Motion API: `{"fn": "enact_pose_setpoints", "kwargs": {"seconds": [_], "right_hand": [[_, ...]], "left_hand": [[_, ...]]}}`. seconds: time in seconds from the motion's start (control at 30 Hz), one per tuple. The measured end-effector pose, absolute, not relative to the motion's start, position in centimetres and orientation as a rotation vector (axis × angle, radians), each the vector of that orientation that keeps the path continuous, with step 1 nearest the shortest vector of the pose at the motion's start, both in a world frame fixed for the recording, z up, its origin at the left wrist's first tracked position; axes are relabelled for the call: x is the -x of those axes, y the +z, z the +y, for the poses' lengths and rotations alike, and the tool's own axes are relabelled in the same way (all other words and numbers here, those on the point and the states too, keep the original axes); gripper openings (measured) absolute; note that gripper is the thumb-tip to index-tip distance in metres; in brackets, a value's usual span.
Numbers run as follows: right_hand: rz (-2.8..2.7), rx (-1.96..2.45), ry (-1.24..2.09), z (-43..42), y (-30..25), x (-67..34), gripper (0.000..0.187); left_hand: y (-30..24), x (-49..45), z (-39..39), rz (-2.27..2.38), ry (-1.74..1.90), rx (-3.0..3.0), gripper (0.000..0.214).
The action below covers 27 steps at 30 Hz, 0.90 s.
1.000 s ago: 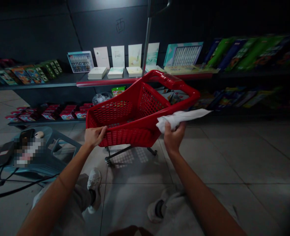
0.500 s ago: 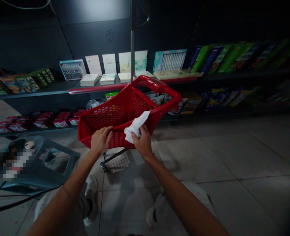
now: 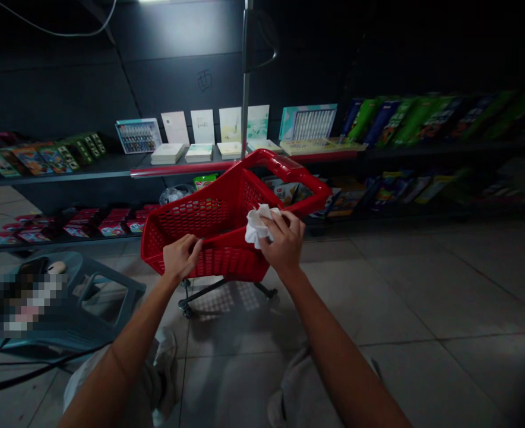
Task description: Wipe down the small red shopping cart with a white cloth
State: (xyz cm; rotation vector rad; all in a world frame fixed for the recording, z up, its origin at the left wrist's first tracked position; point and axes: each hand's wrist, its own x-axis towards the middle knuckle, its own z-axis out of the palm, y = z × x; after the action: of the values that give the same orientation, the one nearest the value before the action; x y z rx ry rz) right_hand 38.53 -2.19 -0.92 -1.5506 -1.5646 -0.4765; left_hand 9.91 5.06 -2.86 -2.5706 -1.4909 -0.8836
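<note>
In the head view a red plastic shopping cart (image 3: pixel 191 214) with perforated walls stands in front of me. My left hand (image 3: pixel 181 257) is closed over the near rim of its basket, thumb along the edge. My right hand (image 3: pixel 284 238) grips a crumpled white cloth (image 3: pixel 258 226) and presses it against the near side, close to where the rim rises toward the handle (image 3: pixel 307 178). Part of the cloth is hidden under my fingers.
Behind the cart runs a dark shelf with books (image 3: pixel 200 153), boxed goods (image 3: pixel 35 157) and green packs (image 3: pixel 391 122). Red boxes (image 3: pixel 82 221) fill the lower shelf. A grey-blue plastic stool (image 3: pixel 97 267) with items and cables stands at left. A metal pole (image 3: pixel 245 89) rises behind the cart.
My right hand has moved right and up along the near rim, and the cloth is now bunched under it. My left hand stays at the rim. The view has tilted slightly upward.
</note>
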Motion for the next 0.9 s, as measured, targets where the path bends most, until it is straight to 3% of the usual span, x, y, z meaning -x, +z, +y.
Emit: {"fn": "enact_pose_setpoints", "kwargs": {"seconds": [0.4, 0.67, 0.9], "right_hand": [[-1.456, 1.585, -0.604, -3.8, 3.7, -41.9, 0.031], [-0.878, 1.358, -0.343, -1.7, -0.9, -44.6, 0.036], [-0.84, 1.358, -0.183, -1.7, -4.1, -41.6, 0.036]], "left_hand": [[-3.1, -8.7, 6.3, -1.524, -0.941, 2.301, 0.043], [-3.5, -8.8, 6.4, -1.569, -1.058, 2.191, 0.031], [-3.2, -8.8, 6.7, -1.596, -1.098, 2.203, 0.029]]}}
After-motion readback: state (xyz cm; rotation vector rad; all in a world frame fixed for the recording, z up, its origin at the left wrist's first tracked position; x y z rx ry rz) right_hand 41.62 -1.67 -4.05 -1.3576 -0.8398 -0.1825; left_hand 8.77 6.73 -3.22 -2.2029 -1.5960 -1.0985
